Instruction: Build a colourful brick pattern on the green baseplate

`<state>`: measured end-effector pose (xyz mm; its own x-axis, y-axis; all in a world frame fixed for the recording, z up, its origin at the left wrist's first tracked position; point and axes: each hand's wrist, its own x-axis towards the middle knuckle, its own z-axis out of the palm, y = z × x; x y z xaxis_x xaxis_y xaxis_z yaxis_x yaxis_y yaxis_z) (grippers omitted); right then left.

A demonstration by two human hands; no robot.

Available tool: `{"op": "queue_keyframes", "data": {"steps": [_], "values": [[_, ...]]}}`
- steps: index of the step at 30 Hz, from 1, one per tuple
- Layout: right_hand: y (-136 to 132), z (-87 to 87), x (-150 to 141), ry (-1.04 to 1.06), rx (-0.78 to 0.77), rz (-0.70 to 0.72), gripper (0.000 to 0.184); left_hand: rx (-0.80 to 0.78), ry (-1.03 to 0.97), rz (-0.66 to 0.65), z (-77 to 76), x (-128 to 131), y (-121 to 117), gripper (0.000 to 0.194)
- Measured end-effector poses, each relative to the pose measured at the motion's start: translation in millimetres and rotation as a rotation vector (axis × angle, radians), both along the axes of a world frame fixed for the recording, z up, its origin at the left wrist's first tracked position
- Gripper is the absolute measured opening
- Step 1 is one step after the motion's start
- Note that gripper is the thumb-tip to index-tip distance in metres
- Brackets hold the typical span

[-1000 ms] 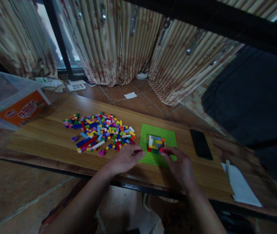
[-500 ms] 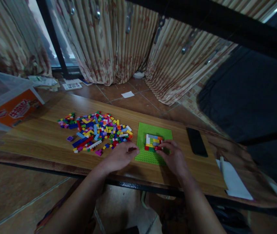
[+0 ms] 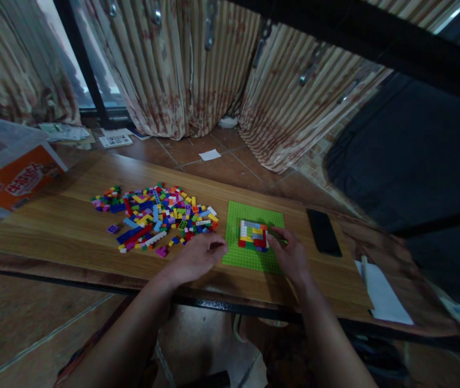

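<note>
Green baseplate (image 3: 235,213) on the tabletop (image 3: 88,237), multicoloured brick build (image 3: 253,235) on its middle. Left of the baseplate, loose bricks (image 3: 165,213); right of it, black phone (image 3: 323,231). By its left edge, left hand (image 3: 197,254) loosely curled, apparently empty; over its right side, right hand (image 3: 292,256) beside the build, grip impossible to tell.

Bare green baseplate (image 3: 238,260) margin around the brick block (image 3: 251,233).

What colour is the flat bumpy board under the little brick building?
The bumpy board is bright green, best seen in the head view.
</note>
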<state>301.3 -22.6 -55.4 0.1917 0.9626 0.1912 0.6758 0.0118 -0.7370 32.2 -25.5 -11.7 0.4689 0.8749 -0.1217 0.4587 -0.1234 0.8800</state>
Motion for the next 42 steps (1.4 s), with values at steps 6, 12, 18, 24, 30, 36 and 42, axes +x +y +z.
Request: {"op": "queue_keyframes", "data": {"steps": [6,12,18,24,30,36,42], "values": [[6,-11.2,-8,-0.091,0.0,-0.046,0.054,0.019,0.013,-0.009,0.8,-1,1,0.027],[7,-11.4,-11,-0.128,-0.006,-0.068,0.056,0.015,0.012,-0.003,2.2,-2,0,0.026],[4,-13.3,-16,-0.113,0.019,-0.077,0.05,0.002,0.016,-0.002,3.2,-1,-1,0.026],[1,-17.4,-20,-0.127,0.003,-0.098,0.052,0.011,-0.007,-0.006,-1.3,-2,0,0.026],[-1,-16.2,-27,-0.141,-0.048,-0.128,0.061,0.028,-0.001,0.017,-2.1,-1,-1,0.026],[-1,-16.6,-26,-0.054,-0.025,-0.136,0.06,0.038,-0.018,0.029,-3.2,-5,0,0.026],[8,-0.7,-13,0.518,0.094,-0.446,0.046,0.06,-0.019,0.126,-2.3,-17,5,0.029]]}}
